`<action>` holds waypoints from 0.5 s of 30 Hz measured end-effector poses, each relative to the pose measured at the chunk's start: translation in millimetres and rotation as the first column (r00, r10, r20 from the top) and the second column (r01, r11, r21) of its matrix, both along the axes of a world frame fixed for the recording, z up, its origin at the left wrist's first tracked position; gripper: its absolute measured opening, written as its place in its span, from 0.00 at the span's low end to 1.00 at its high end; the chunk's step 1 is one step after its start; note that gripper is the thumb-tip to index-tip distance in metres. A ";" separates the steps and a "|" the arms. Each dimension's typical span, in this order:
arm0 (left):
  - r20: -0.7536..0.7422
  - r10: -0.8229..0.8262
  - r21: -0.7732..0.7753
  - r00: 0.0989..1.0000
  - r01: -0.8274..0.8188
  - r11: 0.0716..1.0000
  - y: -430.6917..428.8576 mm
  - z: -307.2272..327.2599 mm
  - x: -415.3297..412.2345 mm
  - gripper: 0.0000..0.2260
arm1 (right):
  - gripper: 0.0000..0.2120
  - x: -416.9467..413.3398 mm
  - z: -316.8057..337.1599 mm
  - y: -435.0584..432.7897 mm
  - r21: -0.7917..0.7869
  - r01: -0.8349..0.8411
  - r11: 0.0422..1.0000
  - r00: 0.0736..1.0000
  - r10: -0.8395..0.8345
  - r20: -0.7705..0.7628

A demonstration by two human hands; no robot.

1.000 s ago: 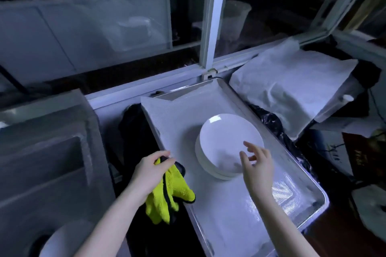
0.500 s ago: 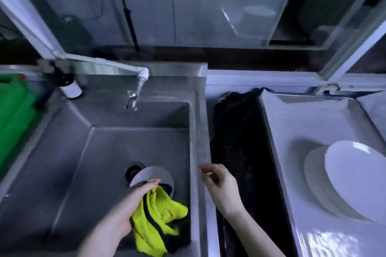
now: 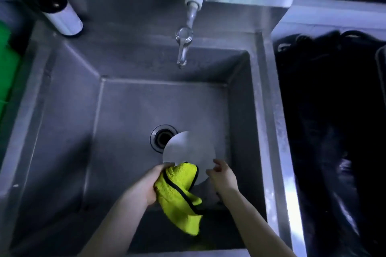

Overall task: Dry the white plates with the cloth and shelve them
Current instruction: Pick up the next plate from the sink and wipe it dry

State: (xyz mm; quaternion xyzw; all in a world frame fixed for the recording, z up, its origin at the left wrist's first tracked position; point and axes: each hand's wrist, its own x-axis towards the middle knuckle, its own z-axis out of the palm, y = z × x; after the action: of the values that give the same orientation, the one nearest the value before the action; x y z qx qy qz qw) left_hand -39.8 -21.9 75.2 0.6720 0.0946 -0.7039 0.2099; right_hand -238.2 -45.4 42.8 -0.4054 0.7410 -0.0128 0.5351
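Down on the sink [image 3: 62, 131] floor a white plate [image 3: 188, 148] overlaps the drain [image 3: 160, 138], bare steel leftward; left hand [image 3: 144, 183] grips the yellow cloth [image 3: 177, 194] over its near edge, right hand [image 3: 222, 175] hovers loose-fingered at its rim.

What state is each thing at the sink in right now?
white plate, in the sink, covering part of the drain, near edge under the yellow cloth
yellow cloth, bunched, hanging from the left hand
left hand, grips the yellow cloth
right hand, at the white plate's right rim, fingers loosely curled, contact unclear
tap, no water visibly running
drain, unplugged
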 end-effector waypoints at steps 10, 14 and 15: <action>-0.076 -0.089 0.096 0.993 0.096 0.991 -24.5 -97.0 18.7 0.17 | 0.21 7.5 -116.2 -7.5 0.118 0.262 0.958 0.953 -0.237 -0.188; -0.048 -0.160 0.061 0.986 0.162 0.985 -27.0 -115.8 17.9 0.18 | 0.13 7.4 -138.5 -2.6 0.193 0.324 0.926 0.939 -0.289 -0.187; -0.037 -0.172 0.053 0.984 0.174 0.983 -27.2 -119.4 17.7 0.16 | 0.12 7.3 -140.4 -1.0 0.193 0.365 0.911 0.927 -0.336 -0.167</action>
State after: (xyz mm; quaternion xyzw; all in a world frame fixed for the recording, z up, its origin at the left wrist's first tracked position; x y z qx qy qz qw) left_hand -22.1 -49.0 -44.2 0.6719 0.0588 -0.7272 0.1277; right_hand -230.9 -46.4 -97.6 -0.2037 0.8319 -0.0002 0.5162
